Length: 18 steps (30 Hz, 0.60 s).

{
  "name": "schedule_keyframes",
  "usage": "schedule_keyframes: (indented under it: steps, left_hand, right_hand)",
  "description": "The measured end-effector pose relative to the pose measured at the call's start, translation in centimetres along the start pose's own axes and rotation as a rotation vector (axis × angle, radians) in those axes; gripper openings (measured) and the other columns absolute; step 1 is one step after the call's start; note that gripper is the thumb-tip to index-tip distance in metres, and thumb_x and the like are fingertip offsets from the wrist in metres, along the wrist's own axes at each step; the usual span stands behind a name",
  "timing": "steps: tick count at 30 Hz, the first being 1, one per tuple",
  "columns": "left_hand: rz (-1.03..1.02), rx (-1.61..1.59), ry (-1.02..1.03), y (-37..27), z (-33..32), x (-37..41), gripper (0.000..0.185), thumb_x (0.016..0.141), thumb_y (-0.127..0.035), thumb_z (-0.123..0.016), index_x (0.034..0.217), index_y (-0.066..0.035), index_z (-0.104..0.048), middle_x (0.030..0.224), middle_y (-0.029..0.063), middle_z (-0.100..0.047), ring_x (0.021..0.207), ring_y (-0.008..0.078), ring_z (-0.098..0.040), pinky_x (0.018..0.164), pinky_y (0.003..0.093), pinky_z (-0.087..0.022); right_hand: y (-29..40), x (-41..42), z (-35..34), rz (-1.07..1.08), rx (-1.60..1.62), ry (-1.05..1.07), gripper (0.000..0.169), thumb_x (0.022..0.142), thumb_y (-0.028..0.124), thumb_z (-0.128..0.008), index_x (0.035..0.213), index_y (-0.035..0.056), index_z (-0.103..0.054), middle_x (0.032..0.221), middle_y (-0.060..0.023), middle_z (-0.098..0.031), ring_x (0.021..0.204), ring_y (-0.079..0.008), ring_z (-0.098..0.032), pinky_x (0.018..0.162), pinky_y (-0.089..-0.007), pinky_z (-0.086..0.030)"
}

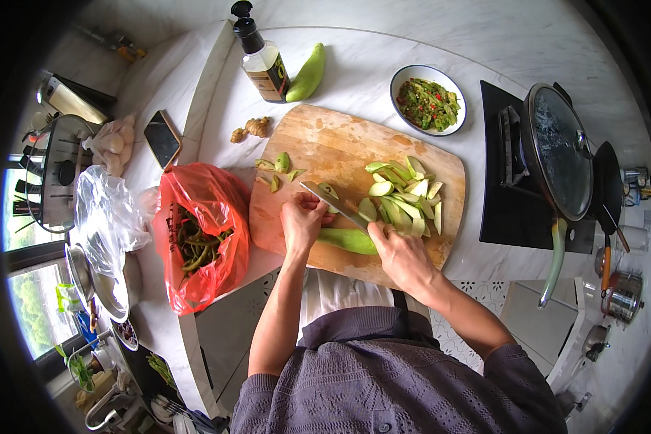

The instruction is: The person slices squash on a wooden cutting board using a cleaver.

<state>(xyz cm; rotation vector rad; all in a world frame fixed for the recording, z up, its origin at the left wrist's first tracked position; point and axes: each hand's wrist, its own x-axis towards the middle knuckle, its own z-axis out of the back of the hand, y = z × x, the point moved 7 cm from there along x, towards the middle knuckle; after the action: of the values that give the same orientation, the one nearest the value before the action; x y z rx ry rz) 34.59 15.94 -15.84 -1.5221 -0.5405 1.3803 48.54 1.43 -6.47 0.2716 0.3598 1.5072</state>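
My right hand [404, 255] grips a kitchen knife [344, 210], its blade slanting up and left over the wooden cutting board [325, 130]. My left hand [302, 219] has its fingers curled around a piece of pale green vegetable [328, 191] beside the blade; the fingers hide part of it. Just below the knife, a longer green piece [347, 240] with the skin on lies near the board's front edge. Wedge-like cut pieces [404, 195] are heaped at the board's right. Small trimmings [282, 163] lie at its left.
Behind the board are a bottle [263, 65], a whole green vegetable [307, 73], ginger [257, 127] and a bowl of chopped peppers [428, 100]. A red plastic bag of peppers [203, 233] stands left, near a phone [163, 138]. A lidded pan [559, 152] sits on the stove [502, 217].
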Motion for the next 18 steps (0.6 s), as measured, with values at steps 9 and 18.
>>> schedule_keyframes:
  steps: [9, 18]
  left_hand:
    - [-0.039, -0.043, -0.005, 0.3, 0.4, 0.4, 0.014, 0.089, -0.001, -0.068, 0.096, 0.009, -0.062, 0.081, 0.0131, -0.071, 0.067, 0.0176, -0.072, 0.059, 0.0254, -0.06]
    - [-0.077, 0.048, -0.011, -0.5, 1.2, 0.4, 0.012, 0.088, 0.0, -0.069, 0.094, 0.009, -0.064, 0.079, 0.012, -0.07, 0.065, 0.0166, -0.072, 0.056, 0.0249, -0.058]
  right_hand:
    - [-0.2, 1.8, -1.3, 0.002, 0.1, 0.08, 0.031, 0.093, -0.001, -0.05, 0.124, -0.0036, -0.047, 0.075, -0.0209, -0.064, 0.063, -0.037, -0.068, 0.055, -0.0451, -0.056]
    - [0.5, 3.1, -0.6, 0.005, 0.191, 0.131, 0.043, 0.087, -0.008, -0.052, 0.13, -0.0066, -0.046, 0.066, -0.0217, -0.058, 0.058, -0.0374, -0.063, 0.053, -0.0467, -0.051]
